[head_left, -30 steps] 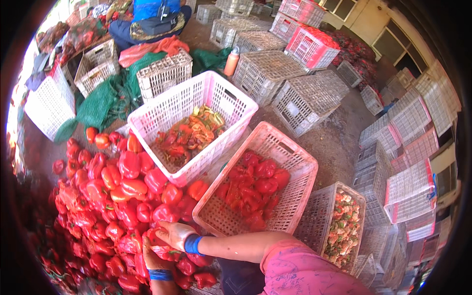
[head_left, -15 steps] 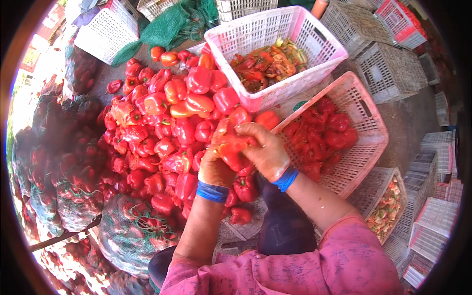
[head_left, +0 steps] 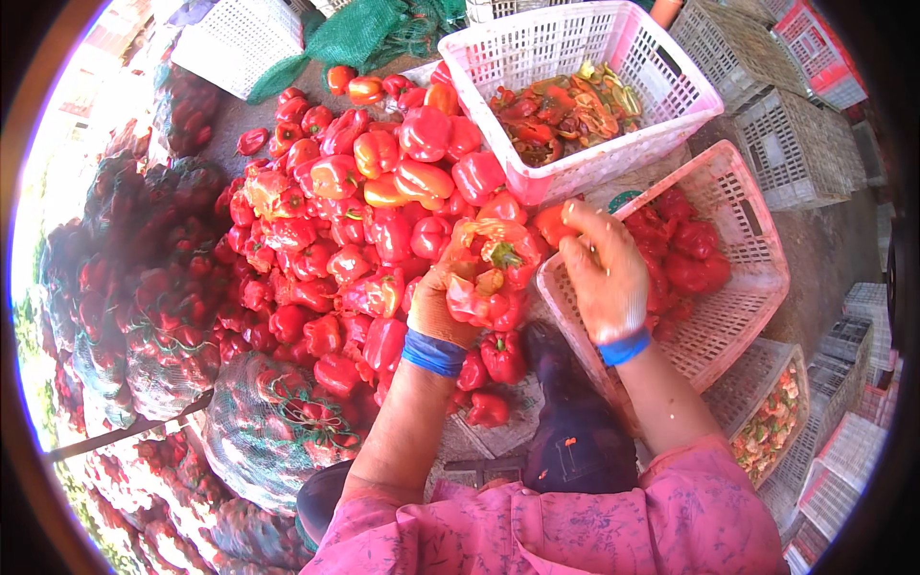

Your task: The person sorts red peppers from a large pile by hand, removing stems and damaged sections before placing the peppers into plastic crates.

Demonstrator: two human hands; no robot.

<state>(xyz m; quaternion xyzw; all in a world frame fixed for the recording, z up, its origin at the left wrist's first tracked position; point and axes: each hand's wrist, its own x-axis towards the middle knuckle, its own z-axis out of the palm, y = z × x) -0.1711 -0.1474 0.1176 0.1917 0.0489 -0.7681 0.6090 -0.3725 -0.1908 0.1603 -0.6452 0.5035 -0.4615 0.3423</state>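
Observation:
A torn-open red bell pepper (head_left: pixel 517 273), its green core and pale inner walls showing, sits in my left hand (head_left: pixel 443 311). That hand is closed around its left side, above a heap of red and orange bell peppers (head_left: pixel 331 230). My right hand (head_left: pixel 613 283) hovers apart from it, over the left edge of the pink crate (head_left: pixel 743 268), with thumb and forefinger apart and nothing visible between them. Both hands wear stained, orange-looking gloves with blue wrist bands. Just beyond the right fingertips lies another red pepper (head_left: pixel 552 226). Inside the pink crate are red peppers (head_left: pixel 695 251).
A white-pink crate (head_left: pixel 575 172) with pepper scraps stands ahead. Net sacks of peppers (head_left: pixel 278 431) line the left. To the right are a crate of chopped bits (head_left: pixel 767 422) and stacked grey crates (head_left: pixel 800 144). Green netting (head_left: pixel 359 34) lies at the back.
My right hand has come away from the pepper and moved right. The pepper, now spread open, stays in my left hand. The whole view has shifted slightly.

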